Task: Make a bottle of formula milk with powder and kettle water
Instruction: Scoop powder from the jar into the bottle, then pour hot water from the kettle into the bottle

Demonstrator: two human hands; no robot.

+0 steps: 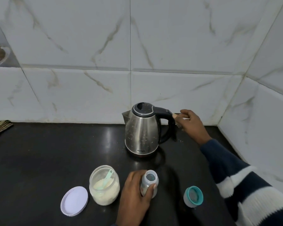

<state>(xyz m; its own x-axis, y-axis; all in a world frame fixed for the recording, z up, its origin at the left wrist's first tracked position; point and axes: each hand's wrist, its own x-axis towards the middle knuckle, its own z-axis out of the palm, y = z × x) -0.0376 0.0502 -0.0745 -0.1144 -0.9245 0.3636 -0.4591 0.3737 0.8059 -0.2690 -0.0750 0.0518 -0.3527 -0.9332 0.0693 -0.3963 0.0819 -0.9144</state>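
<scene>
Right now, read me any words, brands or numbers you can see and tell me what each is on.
Nothing can be read for certain.
Kettle: a small light brand mark low on the steel body, too small and blurred to read.
Bottle: coloured print on its side, mostly covered by the left hand, unreadable.
Jar, lid, cap: no text visible.

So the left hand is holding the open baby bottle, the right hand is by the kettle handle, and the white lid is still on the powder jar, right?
Not quite. The head view shows the round white lid lying flat on the black counter, left of the clear powder jar, which is open with a green scoop inside. The rest holds: left hand on the open bottle, right hand by the steel kettle's handle.
</scene>
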